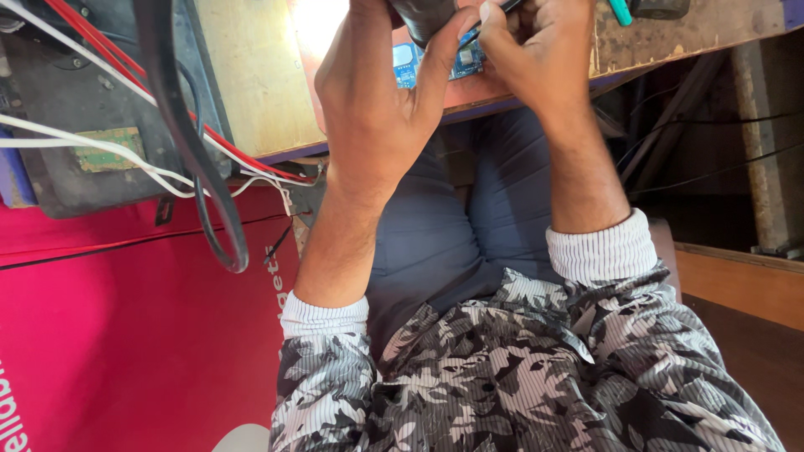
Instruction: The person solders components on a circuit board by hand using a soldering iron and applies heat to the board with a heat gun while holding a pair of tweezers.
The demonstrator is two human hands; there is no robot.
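over the blue circuit board [469,60], left hand [377,109] grips a dark, perhaps cylindrical object [423,17]

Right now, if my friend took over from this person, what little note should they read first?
Left hand: wrapped around a dark rounded object at the top edge; most of it is cut off, so I cannot tell what it is.
Right hand: pinching a thin dark tool whose tip points down toward the blue circuit board.
The board lies flat on the wooden workbench, partly hidden under both hands.
Red and white wires and a black cable loop lie to the left.
What is done: cannot tell. Work on the board looks in progress.
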